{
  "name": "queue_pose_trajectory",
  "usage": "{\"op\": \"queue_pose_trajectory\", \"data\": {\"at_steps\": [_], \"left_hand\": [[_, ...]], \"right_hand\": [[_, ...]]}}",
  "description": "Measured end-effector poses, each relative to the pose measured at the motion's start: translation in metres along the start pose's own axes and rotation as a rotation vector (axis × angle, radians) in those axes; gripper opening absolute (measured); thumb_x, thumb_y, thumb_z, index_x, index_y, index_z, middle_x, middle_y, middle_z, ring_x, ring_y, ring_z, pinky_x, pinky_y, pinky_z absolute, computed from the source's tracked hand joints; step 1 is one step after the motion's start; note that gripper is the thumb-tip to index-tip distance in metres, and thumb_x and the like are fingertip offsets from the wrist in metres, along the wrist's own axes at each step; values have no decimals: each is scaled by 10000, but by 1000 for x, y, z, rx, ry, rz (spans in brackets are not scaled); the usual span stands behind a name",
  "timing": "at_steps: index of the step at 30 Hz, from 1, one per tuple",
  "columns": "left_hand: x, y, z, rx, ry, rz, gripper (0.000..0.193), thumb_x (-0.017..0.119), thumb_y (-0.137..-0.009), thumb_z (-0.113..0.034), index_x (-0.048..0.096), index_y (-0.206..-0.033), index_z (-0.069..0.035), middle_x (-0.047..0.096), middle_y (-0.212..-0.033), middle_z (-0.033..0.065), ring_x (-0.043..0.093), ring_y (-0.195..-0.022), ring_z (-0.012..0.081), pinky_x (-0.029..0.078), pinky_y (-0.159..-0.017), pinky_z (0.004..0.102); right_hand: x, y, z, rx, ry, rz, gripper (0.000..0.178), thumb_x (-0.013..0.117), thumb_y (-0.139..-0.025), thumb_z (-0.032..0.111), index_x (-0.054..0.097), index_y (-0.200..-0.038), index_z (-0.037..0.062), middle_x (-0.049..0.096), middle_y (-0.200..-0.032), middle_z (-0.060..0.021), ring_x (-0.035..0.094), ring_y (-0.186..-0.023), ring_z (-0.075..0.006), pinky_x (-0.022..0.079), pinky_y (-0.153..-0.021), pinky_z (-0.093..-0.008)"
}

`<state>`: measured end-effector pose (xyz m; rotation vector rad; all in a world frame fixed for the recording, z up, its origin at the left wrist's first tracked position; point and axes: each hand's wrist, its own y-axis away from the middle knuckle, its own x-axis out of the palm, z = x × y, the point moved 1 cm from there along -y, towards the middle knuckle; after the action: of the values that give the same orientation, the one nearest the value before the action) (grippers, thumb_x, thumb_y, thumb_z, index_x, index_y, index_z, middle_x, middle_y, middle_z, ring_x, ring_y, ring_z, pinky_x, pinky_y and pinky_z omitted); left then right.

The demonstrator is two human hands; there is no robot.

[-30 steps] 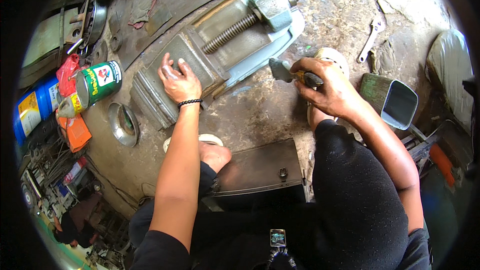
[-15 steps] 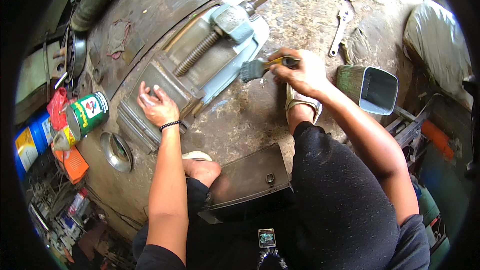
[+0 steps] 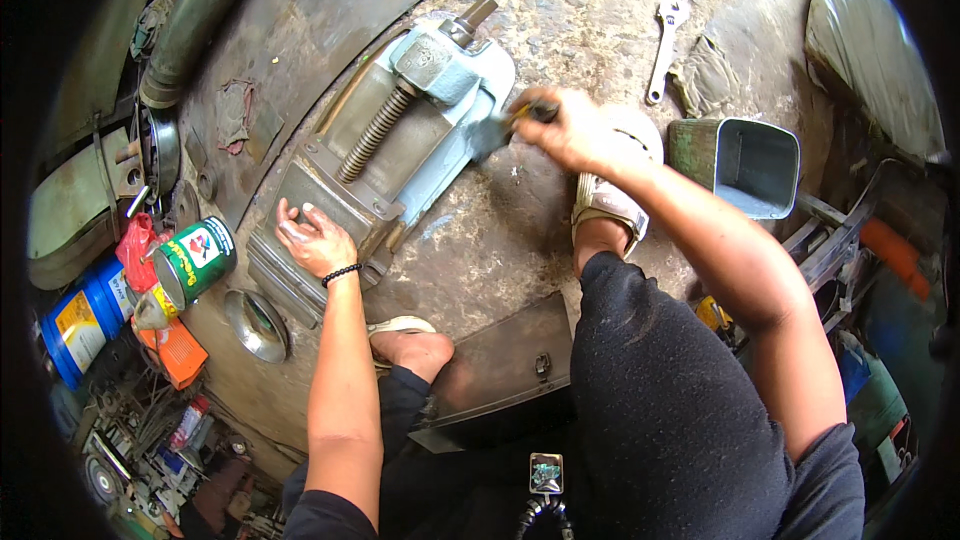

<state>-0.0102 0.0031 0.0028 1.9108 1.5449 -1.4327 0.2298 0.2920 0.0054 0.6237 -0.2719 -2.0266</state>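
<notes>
- Green tin (image 3: 195, 262), at left: light lettering beside a white panel with a red mark.
- Blue bucket (image 3: 90, 325), next to the tin: yellow-and-white label, its small print too fine to make out.
- Left hand (image 3: 318, 240): palm down on the lower end of the machine vise (image 3: 412, 135), fingers spread and loosely bent, arm nearly straight.
- Right hand (image 3: 565, 130): curled around a paintbrush (image 3: 492, 136), elbow bent outward; the blurred bristles meet the vise's blue-grey flank.
- The vise lies aslant on the floor (image 3: 580, 30), screw exposed.
</notes>
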Motion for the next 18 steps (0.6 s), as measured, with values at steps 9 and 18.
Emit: {"op": "queue_pose_trajectory", "data": {"at_steps": [9, 18], "left_hand": [[0, 2, -5, -25, 77, 10, 355, 558, -990, -118, 480, -1309, 17, 488, -1190, 178, 540, -1002, 243, 495, -843, 360], [2, 1, 0, 18, -43, -10, 336, 555, -955, -49, 506, -1285, -6, 514, -1222, 193, 581, -986, 280, 511, -814, 396]], "right_hand": [[-48, -5, 0, -154, 66, -503, 298, 673, -859, 279, 689, -1069, 67, 715, -871, -142, 686, -814, -213, 535, -780, -333], [8, 24, 7, -294, 282, -277, 262, 643, -821, 215, 664, -943, -16, 679, -769, -222, 696, -740, -374, 567, -731, -431]]}}
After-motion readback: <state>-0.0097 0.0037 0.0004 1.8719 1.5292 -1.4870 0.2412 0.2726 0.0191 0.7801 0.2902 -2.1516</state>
